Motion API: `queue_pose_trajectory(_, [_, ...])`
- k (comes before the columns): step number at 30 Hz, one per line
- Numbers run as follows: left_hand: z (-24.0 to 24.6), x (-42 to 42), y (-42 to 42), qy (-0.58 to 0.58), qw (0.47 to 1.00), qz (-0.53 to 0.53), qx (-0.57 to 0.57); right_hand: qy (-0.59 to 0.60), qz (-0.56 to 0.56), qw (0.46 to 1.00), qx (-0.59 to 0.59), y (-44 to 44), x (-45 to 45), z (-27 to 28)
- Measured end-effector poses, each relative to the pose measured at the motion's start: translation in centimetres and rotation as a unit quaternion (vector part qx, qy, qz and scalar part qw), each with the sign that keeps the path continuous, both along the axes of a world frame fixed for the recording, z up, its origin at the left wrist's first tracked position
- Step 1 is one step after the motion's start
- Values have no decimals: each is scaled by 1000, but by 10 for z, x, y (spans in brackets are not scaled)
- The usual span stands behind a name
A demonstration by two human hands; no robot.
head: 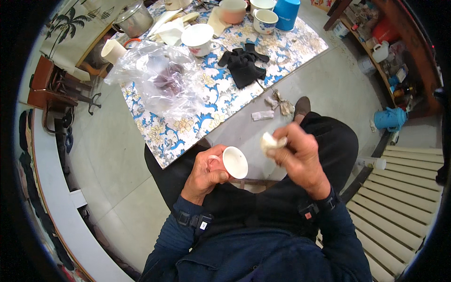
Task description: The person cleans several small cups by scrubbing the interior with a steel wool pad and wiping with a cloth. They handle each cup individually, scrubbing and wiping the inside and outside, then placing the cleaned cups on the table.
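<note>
My left hand (204,172) holds a small white cup (235,163) by its handle side, its mouth tilted toward my right. Crumpled white tissue or cloth (270,143) is pinched between the thumb and fingers of my right hand (299,158), which is blurred and apart from the cup. Both hands are over my lap. Ahead of them is a table with a blue floral cover (215,112). On its near part lies a clear plastic bag (155,77) with something dark reddish inside. Black gloves (245,67) lie to the right of the bag.
Farther back on the table stand a white enamel mug (198,37), a floral cup (265,22), a blue cup (287,14) and a metal pot (134,19). Crumpled paper (282,102) lies on the floor. A slatted radiator (401,197) and a blue thermos (389,119) are at right.
</note>
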State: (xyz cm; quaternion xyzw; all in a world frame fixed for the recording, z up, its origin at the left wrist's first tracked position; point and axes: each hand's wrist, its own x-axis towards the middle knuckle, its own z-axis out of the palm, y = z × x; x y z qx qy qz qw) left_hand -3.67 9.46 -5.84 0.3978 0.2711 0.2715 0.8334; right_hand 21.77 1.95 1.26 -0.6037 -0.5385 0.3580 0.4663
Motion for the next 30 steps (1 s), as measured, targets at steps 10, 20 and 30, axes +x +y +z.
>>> queue_pose_trajectory(10, [4, 12, 1, 84, 985, -99, 118, -163, 144, 967, -134, 2, -18, -33])
queue_pose_trajectory(20, [-6, 12, 5, 45, 992, -114, -28, -344, 184, 878, 277, 26, -13, -49])
queue_pose_trajectory(30, [-13, 5, -4, -6, 995, -77, -65, -208, 133, 957, 153, 30, -19, -27])
